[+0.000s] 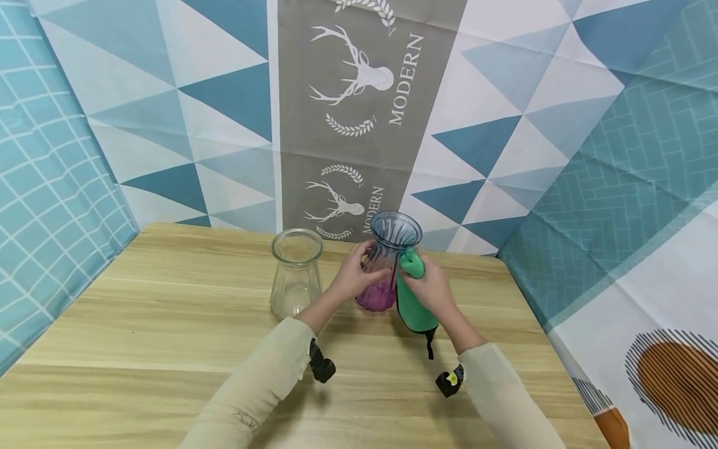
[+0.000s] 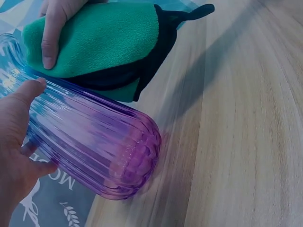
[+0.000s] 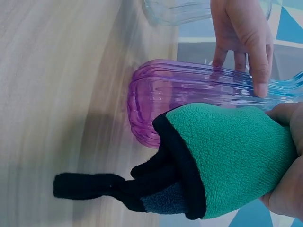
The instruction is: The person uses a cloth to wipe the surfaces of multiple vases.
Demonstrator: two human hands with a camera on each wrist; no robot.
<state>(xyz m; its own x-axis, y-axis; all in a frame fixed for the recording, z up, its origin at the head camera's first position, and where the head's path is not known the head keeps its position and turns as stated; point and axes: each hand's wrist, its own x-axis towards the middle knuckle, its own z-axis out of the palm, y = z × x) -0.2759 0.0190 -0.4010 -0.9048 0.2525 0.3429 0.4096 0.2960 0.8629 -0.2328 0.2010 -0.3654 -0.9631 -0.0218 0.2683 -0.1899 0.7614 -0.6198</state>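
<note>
The blue-and-purple vase [image 1: 377, 294] is in the left hand's [image 1: 353, 273] grasp, thumb and fingers curled round its side; I see the right hand [image 1: 434, 287] gripping a green cloth [image 1: 414, 312] at its right. The vase is toward the table's [image 1: 168, 349] far side; whether its base touches, I cannot tell. Left of it stands a clear jar [image 1: 296, 280].

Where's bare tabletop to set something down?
Widest: wooden table left of the clear vase and left sleeve. Smaller: right of the right hand and right sleeve; also between the wrist cameras. Crowded: back middle, where both hands, tinted vase and green cloth bunch, clear vase nearby.
</note>
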